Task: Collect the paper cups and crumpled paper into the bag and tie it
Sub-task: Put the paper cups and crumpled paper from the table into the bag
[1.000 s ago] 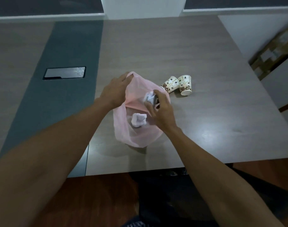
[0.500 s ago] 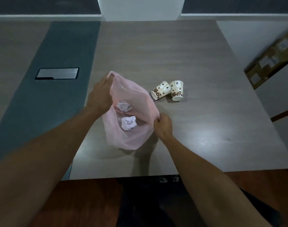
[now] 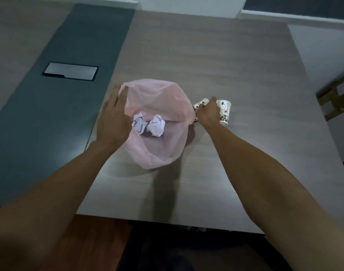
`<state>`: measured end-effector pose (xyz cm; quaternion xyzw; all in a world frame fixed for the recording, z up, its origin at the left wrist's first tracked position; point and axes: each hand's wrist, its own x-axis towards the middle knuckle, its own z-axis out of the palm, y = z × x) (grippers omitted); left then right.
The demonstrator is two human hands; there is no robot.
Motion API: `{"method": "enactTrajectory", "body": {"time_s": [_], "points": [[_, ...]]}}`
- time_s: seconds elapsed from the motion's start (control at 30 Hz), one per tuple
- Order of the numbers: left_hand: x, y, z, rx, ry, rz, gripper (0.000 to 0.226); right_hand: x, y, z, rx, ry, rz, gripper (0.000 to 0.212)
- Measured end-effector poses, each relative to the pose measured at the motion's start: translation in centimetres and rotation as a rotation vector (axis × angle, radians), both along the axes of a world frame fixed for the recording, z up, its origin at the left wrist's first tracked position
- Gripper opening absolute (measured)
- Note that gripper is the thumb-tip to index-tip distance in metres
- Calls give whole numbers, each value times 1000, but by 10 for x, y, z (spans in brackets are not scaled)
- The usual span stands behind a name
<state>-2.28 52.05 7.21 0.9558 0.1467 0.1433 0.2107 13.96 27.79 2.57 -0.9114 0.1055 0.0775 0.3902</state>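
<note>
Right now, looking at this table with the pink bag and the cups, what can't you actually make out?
- Left paper cup, head view: mostly hidden behind the right hand, so whether the fingers already grip it is unclear.
- Left hand: its fingertips vanish behind the pink bag rim.
- Crumpled paper: print on the checked piece beside it is too small to read.
- Cardboard boxes: blurred, cut off by the right edge.

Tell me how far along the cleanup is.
Done: two paper balls lie inside the open pink bag. In hand: the left hand holds the bag's rim open, while the right hand reaches onto the two cups beside the bag; whether it grips one yet is unclear. Left: both cups go in, then the bag gets tied.
</note>
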Motion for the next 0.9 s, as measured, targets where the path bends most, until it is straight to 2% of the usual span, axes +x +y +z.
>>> {"method": "enactTrajectory", "body": {"time_s": [0.1,0.23,0.3,0.47,0.53,0.67,0.8,0.9], "points": [[1,1,-3,0,-8,2,82,13,-5,-8,-50,48,0,35],[4,8,-1,21,2,-34,81,15,-5,-10,-12,0,-17,29],[6,12,-1,49,23,-26,84,12,-2,-4,42,-92,-38,26],[13,22,4,52,78,-22,91,-26,13,21,235,-514,-24,29],[16,23,8,34,96,-36,89,-53,24,24,259,-576,76,25],[18,29,12,7,95,-35,90,-97,46,6,185,-536,352,21],[18,31,9,23,79,-71,85,-116,54,-18,0,-394,640,21],[16,27,8,20,114,-92,85,-115,47,-23,-251,-349,859,25]]}}
